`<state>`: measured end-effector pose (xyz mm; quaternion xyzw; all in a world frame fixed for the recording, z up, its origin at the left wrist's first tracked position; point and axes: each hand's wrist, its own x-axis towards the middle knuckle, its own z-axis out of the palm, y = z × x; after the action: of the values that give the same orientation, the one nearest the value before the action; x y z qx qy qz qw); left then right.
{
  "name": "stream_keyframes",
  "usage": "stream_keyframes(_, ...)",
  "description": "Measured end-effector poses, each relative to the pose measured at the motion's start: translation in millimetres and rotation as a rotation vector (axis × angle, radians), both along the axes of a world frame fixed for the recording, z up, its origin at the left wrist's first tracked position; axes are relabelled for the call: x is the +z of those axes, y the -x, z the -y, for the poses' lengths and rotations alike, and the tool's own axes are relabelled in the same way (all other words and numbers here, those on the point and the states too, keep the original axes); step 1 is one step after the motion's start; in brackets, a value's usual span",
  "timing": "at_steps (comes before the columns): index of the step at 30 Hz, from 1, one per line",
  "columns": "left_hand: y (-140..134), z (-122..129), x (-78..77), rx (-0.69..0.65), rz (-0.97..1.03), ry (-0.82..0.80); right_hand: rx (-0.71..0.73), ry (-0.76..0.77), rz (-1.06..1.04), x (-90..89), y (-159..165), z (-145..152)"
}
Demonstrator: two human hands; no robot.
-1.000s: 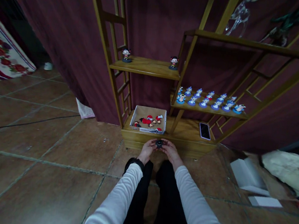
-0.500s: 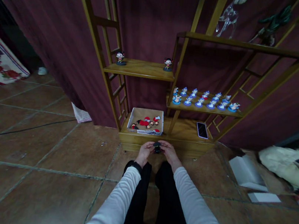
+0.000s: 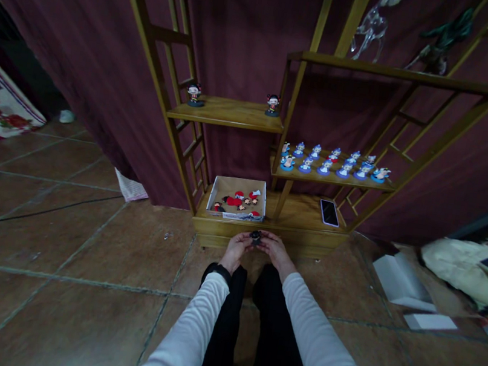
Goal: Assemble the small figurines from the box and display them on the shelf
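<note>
Before shelf (image 3: 265, 226), both hands still clasp dark figurine (image 3: 255, 235).

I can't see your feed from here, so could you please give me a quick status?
Left hand and right hand both grip small dark figurine. Open box just beyond. Nothing between.

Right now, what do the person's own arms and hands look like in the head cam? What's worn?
Both arms wear long, plain, light grey-white sleeves reaching to the wrists. The left hand is bare, with a dark band, possibly a watch or a cuff, at its wrist. The right hand is bare too; no band shows there. No gloves, no rings or markings that can be made out at this size.
</note>
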<state>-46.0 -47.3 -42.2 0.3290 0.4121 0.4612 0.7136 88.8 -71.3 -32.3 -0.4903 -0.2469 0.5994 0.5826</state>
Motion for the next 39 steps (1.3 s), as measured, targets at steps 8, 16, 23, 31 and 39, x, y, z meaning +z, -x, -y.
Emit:
stream_keyframes(8,-2,-3,-4.1,0.037,-0.003,0.033,0.054,-0.008,-0.034,7.1,2,3)
stream_keyframes(16,-2,-2,0.3,0.025,-0.032,0.036,0.064,-0.05,-0.043,9.0,3,5)
stream_keyframes(23,1,-1,3.7,0.007,-0.024,0.08,0.049,-0.052,-0.069,0.0,1,2)
stream_keyframes(31,3,-3,3.1,-0.01,-0.001,0.11,0.092,-0.074,-0.051,-0.2,0,3)
stream_keyframes(39,2,-2,6.3,-0.051,-0.018,0.115,0.112,-0.068,-0.012,2.3,0,4)
